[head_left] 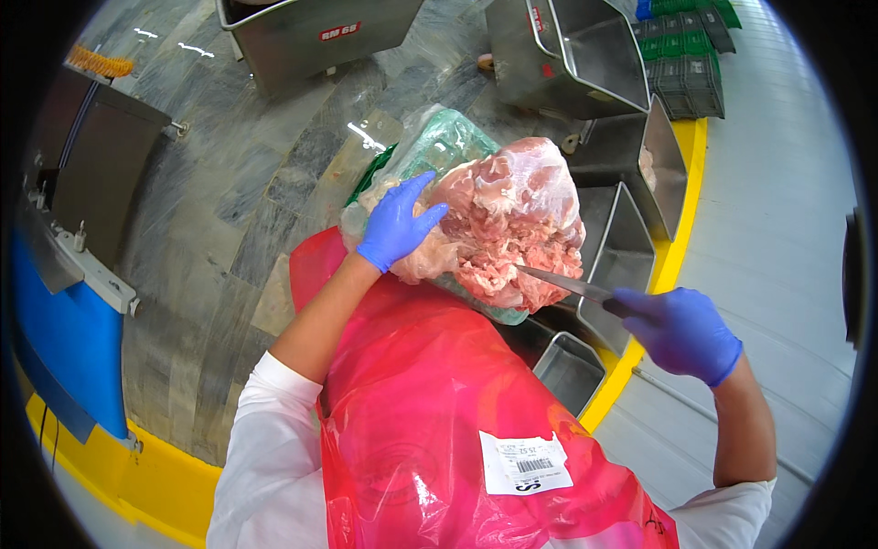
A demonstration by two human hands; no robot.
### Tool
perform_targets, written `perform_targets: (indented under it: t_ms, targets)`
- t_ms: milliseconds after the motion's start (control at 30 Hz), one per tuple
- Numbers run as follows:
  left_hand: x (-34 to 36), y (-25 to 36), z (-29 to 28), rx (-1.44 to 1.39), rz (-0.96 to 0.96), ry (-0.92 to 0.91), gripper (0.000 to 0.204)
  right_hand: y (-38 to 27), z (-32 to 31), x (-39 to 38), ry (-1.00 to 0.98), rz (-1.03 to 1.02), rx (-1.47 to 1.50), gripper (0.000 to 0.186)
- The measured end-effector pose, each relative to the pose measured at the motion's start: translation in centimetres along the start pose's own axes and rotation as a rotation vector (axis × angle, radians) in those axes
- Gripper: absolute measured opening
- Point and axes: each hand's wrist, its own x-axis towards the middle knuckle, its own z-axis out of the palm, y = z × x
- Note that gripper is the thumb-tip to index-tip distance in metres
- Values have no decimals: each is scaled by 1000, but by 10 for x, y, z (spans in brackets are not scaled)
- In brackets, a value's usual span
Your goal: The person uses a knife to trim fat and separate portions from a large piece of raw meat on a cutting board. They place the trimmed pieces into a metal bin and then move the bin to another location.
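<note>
A large block of raw meat (pixel 512 206), pink with pale fat, lies in front of me on clear plastic wrapping (pixel 448 137) over a green crate (pixel 373 174) that is mostly hidden. My left hand (pixel 400 222), in a blue glove, rests with fingers apart on the pale, wrapped left side of the meat. In my right hand (pixel 681 334), also gloved in blue, is a knife (pixel 572 285) with a dark handle. Its blade points left, and the tip touches or overlaps the meat's lower part; how deep it sits I cannot tell.
Metal bins (pixel 626 238) line the right side by a yellow kerb (pixel 697 183). Larger metal tubs (pixel 320 41) stand ahead, with stacked crates (pixel 686 82) at the far right. A machine with a blue panel (pixel 69 339) is at left. My red plastic apron (pixel 439 393) carries a white label.
</note>
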Motion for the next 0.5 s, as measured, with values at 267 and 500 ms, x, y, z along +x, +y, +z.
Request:
perform_targets:
  t_ms: [267,500]
  targets:
    - [18,3,13,1,-95,-181,77,15,-5,-1,-107,116,134,36]
    - [-23,53,22,-19,-25,-343,65,29,30,-9,-13,102,146,37]
